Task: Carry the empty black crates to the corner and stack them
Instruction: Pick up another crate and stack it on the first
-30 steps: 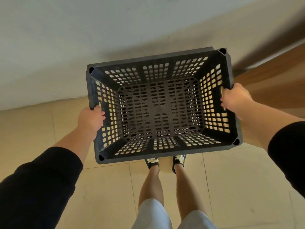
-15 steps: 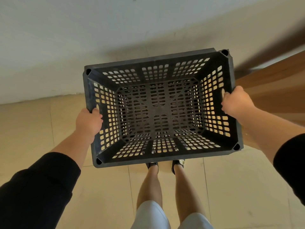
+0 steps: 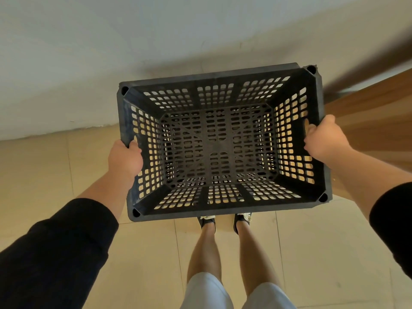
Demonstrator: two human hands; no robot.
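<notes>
No text, label, brand, number or sign can be read anywhere. The black crate [image 3: 219, 141] held between the left hand [image 3: 125, 159] and the right hand [image 3: 326, 137] shows only perforated walls and a moulded base — no lettering can be made out on it.

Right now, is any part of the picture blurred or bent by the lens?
Head view: the crate and both hands are sharp; the wooden surface at upper right is smeared; the wide lens curves the wall base line.
</notes>
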